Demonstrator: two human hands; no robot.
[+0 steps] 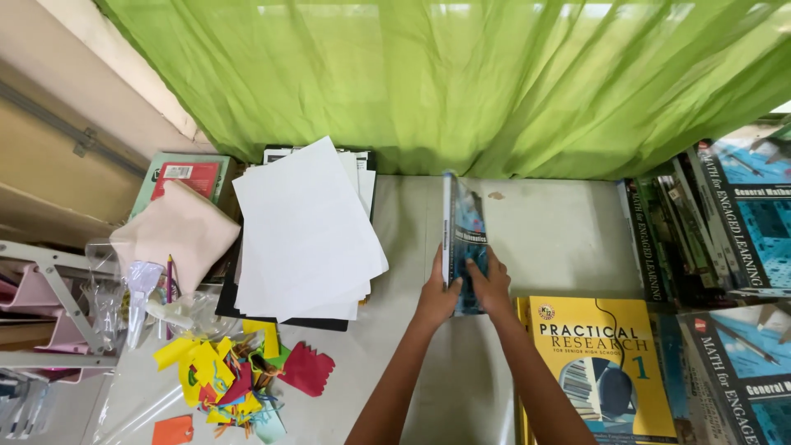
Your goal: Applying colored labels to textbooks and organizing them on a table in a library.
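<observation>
A blue textbook (461, 222) stands upright on its edge on the white table (560, 239), spine toward me. My left hand (437, 295) presses against its left side, and my right hand (489, 284) grips its right cover. Both forearms reach in from the bottom of the view. To the right of my right arm lies a yellow book (601, 363), flat, cover up.
A stack of white paper sheets (305, 231) lies left of the book. Colourful paper cut-outs (239, 375) and a pink cloth (177, 235) sit at the left. Rows of blue textbooks (725, 222) fill the right side. A green curtain (461, 82) hangs behind.
</observation>
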